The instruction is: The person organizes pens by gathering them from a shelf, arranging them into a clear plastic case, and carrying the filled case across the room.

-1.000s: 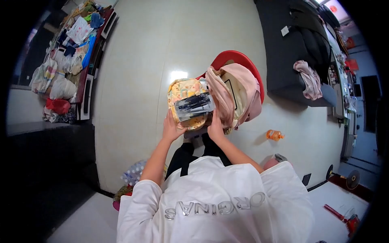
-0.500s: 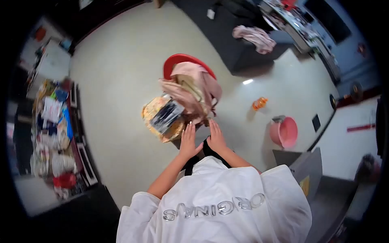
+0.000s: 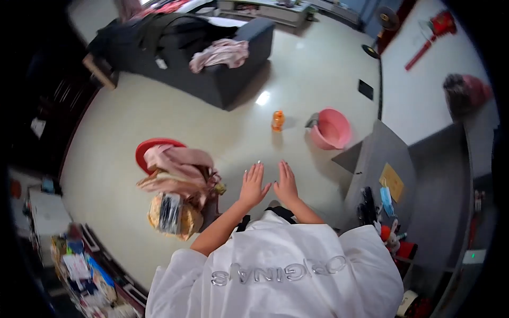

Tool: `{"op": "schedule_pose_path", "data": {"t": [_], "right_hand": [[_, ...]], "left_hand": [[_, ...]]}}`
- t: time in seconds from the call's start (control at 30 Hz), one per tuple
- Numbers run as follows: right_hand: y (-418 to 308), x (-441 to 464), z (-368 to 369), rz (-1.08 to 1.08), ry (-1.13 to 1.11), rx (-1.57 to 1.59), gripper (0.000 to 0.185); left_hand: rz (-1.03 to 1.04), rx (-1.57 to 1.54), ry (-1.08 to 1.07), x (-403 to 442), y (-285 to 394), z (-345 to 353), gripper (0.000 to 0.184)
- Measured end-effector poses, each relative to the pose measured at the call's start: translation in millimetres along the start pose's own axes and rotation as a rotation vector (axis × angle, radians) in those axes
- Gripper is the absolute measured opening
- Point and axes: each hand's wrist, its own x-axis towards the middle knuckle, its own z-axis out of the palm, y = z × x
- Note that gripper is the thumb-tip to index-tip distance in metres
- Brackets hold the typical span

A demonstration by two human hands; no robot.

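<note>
My left hand (image 3: 253,185) is held out flat over the floor with its fingers extended, and nothing is in it. Beside it, a small gap apart, my right hand (image 3: 286,184) is also flat and holds nothing. To the left of my hands lies a heap of pink cloth (image 3: 180,164) in front of a red round rim (image 3: 142,155). A yellowish patterned round item (image 3: 192,220) with a dark, shiny packet (image 3: 170,213) on it sits just below the cloth. Farther out, an orange bottle (image 3: 278,121) stands upright on the floor near a pink basin (image 3: 334,130).
A dark grey sofa (image 3: 212,87) with a pink garment (image 3: 220,54) on it stands at the back. On the right is a grey desk-like panel (image 3: 371,175) with a blue mask (image 3: 387,200). A cluttered shelf (image 3: 95,270) lies at lower left. A fan (image 3: 388,18) stands far right.
My view has turned to the right, so the cloth heap now appears farther left and the bottle and basin nearer the middle. Both hands stay outstretched and empty.
</note>
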Motion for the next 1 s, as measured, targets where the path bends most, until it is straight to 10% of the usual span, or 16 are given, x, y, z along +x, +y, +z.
{"op": "schedule_pose_path", "data": {"t": [1.0], "right_hand": [[123.1, -79.5, -114.3, 1.173, 0.704, -0.284, 0.070]], "left_hand": [[1.180, -0.100, -0.638, 182.0, 209.8, 142.2, 0.067]]}}
